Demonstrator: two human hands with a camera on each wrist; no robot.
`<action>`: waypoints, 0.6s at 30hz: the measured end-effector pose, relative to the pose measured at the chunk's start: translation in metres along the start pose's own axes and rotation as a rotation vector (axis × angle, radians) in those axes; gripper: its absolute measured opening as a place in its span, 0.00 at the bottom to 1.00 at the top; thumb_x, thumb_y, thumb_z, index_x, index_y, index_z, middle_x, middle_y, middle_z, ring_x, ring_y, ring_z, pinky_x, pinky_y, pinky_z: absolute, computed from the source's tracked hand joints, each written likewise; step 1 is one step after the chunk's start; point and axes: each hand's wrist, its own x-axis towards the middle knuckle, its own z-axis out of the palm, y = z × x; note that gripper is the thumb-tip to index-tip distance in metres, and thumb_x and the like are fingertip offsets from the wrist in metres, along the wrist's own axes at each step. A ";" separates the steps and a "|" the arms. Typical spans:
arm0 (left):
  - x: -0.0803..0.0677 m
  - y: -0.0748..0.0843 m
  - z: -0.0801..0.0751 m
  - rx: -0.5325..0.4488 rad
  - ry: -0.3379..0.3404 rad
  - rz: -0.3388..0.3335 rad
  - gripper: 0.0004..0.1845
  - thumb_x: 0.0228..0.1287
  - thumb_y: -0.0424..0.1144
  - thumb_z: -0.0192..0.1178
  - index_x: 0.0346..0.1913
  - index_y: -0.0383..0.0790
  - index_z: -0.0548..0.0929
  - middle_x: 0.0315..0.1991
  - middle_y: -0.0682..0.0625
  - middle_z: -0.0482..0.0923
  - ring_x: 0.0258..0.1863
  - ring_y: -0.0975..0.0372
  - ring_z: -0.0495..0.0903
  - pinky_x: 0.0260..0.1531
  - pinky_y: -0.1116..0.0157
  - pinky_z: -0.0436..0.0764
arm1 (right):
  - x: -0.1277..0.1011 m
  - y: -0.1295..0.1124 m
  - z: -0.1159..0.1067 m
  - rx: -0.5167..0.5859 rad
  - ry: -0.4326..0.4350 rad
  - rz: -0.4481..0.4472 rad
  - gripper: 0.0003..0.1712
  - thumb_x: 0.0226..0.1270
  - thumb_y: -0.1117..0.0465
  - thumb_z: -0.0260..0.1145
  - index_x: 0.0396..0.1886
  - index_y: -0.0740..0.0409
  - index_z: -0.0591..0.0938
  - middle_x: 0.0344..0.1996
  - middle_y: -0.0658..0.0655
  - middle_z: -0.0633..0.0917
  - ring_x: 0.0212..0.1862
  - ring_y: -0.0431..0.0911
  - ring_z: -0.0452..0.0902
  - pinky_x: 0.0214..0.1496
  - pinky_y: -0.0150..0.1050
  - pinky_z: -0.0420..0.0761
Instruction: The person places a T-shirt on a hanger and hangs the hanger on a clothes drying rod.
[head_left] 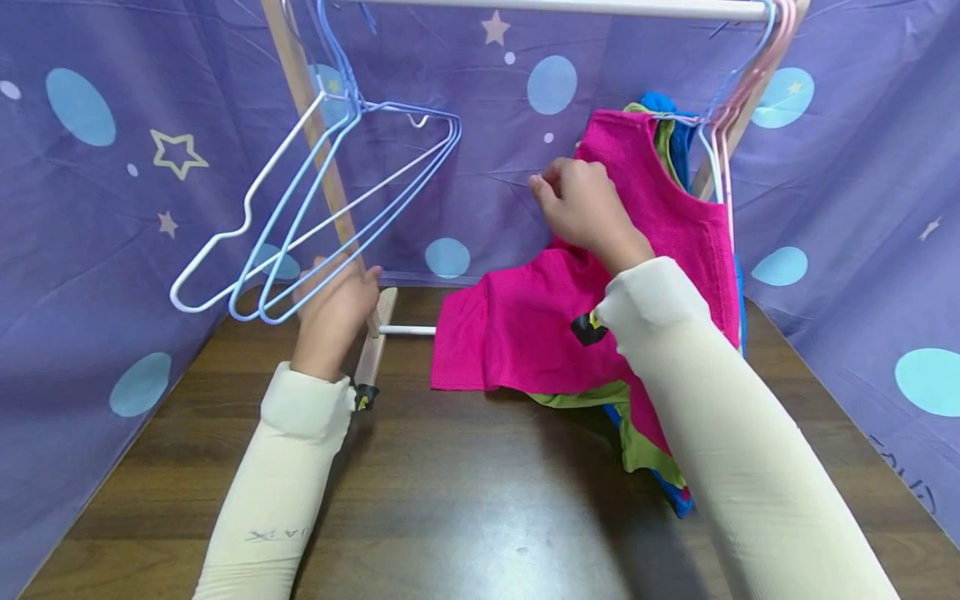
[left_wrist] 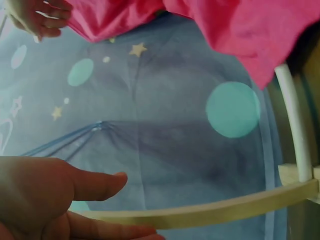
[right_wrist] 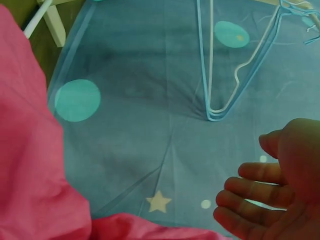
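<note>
My left hand (head_left: 335, 304) is at the left wooden post of a small clothes rack, behind the lower bars of the hangers. In the left wrist view its thumb (left_wrist: 100, 184) and fingers extend fairly straight, overlapping the post (left_wrist: 200, 214). Several blue and white hangers (head_left: 281, 250) hang bare from the left end of the rack. My right hand (head_left: 582, 204), fingers loosely bent and holding nothing, hovers in front of a bright pink sleeveless garment (head_left: 690, 242). That garment hangs at the right end, its lower part spread out to the left.
Green cloth (head_left: 645, 446) and blue cloth (head_left: 678, 497) show beneath the pink garment. Pink hangers (head_left: 757, 71) crowd the right end of the top rail (head_left: 570, 7). A white lower bar (head_left: 407, 330) runs just above the wooden table (head_left: 450, 483). A purple patterned curtain (head_left: 480, 167) stands behind.
</note>
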 end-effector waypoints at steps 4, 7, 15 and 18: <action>-0.003 0.005 -0.003 0.015 -0.033 0.041 0.26 0.77 0.56 0.49 0.36 0.34 0.82 0.37 0.30 0.81 0.43 0.36 0.81 0.41 0.43 0.79 | 0.000 0.004 0.008 0.002 0.031 -0.034 0.21 0.79 0.53 0.54 0.45 0.67 0.84 0.33 0.65 0.84 0.40 0.59 0.79 0.51 0.53 0.78; -0.003 0.009 0.000 -0.022 -0.027 0.085 0.29 0.76 0.56 0.50 0.27 0.35 0.81 0.28 0.36 0.80 0.36 0.41 0.82 0.38 0.47 0.78 | 0.000 0.008 0.013 -0.005 0.050 -0.054 0.21 0.80 0.53 0.54 0.44 0.66 0.83 0.33 0.64 0.84 0.40 0.58 0.78 0.51 0.54 0.78; 0.002 0.021 0.019 -0.134 -0.055 0.234 0.27 0.75 0.57 0.55 0.35 0.33 0.84 0.31 0.40 0.84 0.37 0.45 0.82 0.40 0.48 0.78 | -0.008 0.019 0.025 -0.114 0.025 -0.109 0.26 0.79 0.52 0.55 0.61 0.68 0.80 0.56 0.65 0.84 0.60 0.61 0.78 0.66 0.54 0.74; 0.002 0.025 0.025 -0.135 -0.043 0.308 0.29 0.74 0.57 0.57 0.51 0.29 0.84 0.48 0.35 0.85 0.52 0.41 0.81 0.53 0.44 0.78 | -0.013 0.023 0.031 -0.174 0.021 -0.144 0.29 0.78 0.49 0.56 0.66 0.66 0.78 0.62 0.66 0.81 0.64 0.62 0.76 0.68 0.55 0.72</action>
